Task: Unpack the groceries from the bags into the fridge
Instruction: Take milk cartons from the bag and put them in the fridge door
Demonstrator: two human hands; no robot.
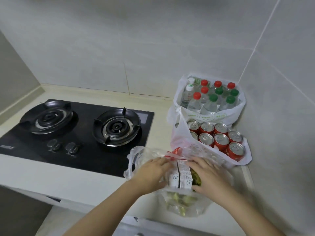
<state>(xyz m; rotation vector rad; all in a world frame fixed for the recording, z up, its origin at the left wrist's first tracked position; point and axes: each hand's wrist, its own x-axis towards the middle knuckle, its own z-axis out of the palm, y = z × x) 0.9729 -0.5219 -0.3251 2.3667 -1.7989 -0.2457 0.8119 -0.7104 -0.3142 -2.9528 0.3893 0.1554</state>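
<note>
Flanking two small white rectangular cartons (181, 176) inside a translucent plastic bag (136, 160) at the pale countertop (95, 184) edge: left hand (151, 174) curls round them, right hand (210, 176) presses with straight fingers. Probably light, stiff, crushable; grip opposite flat faces.

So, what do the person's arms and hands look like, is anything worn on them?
The left forearm and right forearm are bare as far as the picture reaches; no sleeve shows. The left hand and the right hand wear no gloves, and no watch, bracelet or ring is visible. The hands are slightly blurred, so a thin ring could be missed.
</note>
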